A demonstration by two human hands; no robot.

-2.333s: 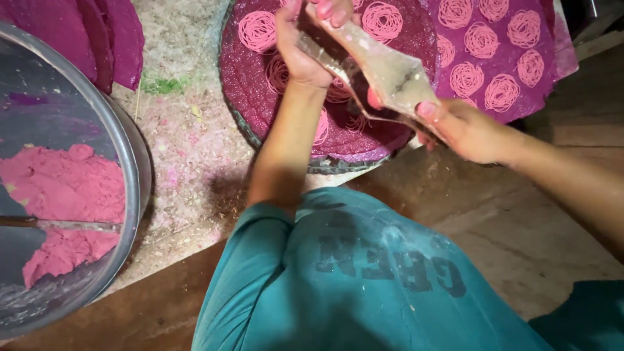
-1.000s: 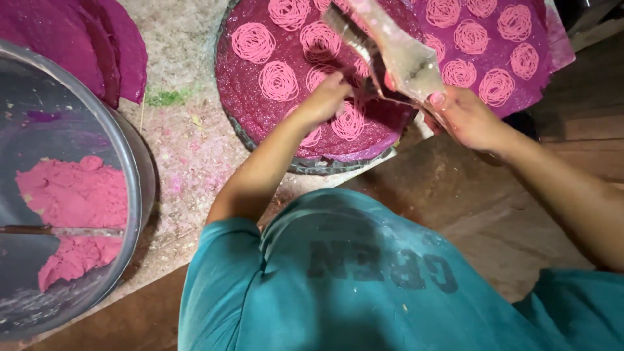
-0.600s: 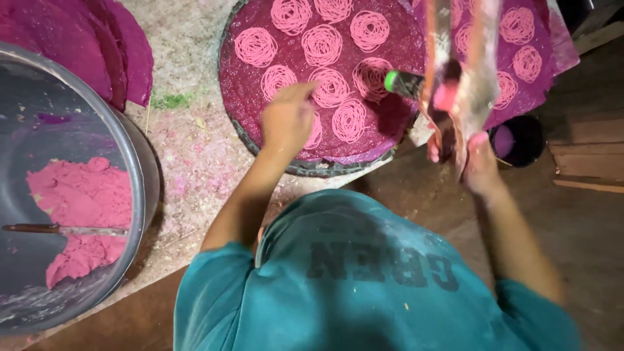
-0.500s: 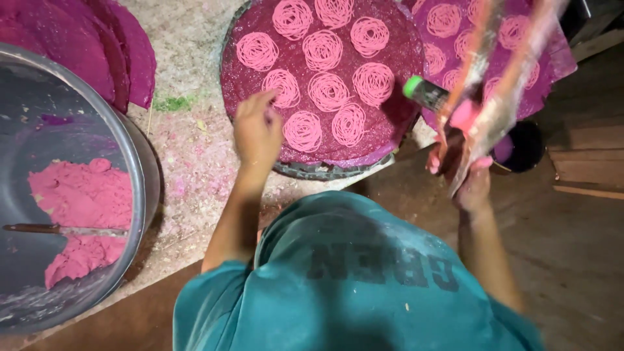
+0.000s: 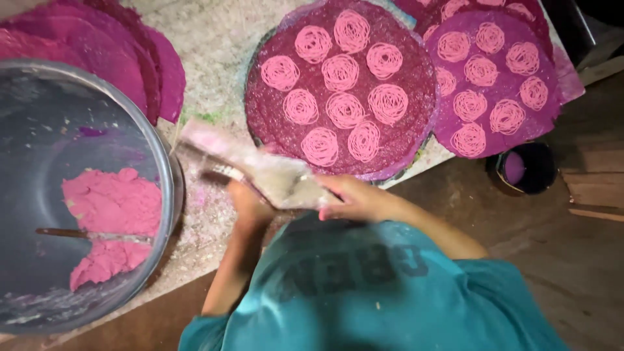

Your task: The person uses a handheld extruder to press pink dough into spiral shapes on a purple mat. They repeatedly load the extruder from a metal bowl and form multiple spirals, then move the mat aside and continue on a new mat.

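My left hand point(image 5: 250, 203) and my right hand point(image 5: 356, 198) both grip a clear plastic piping bag point(image 5: 263, 170) smeared with pale dough. I hold it close to my chest, and its far end points left toward the bowl. Just beyond it lies a round tray with a dark purple mat point(image 5: 416, 133) carrying several pink noodle spirals point(image 5: 344, 109). A second purple mat with spirals point(image 5: 497, 78) lies to its right. My teal shirt fills the bottom of the view.
A large metal bowl point(image 5: 166, 169) at the left holds lumps of pink dough point(image 5: 110, 211) and a thin stick point(image 5: 78, 234). Stacked purple mats point(image 5: 123, 62) lie at the top left. A small dark cup of purple liquid point(image 5: 520, 170) stands on the wooden floor at the right.
My right hand has brought the bag down from the right of the tray to my chest. My left hand has left the tray and taken hold of the bag.
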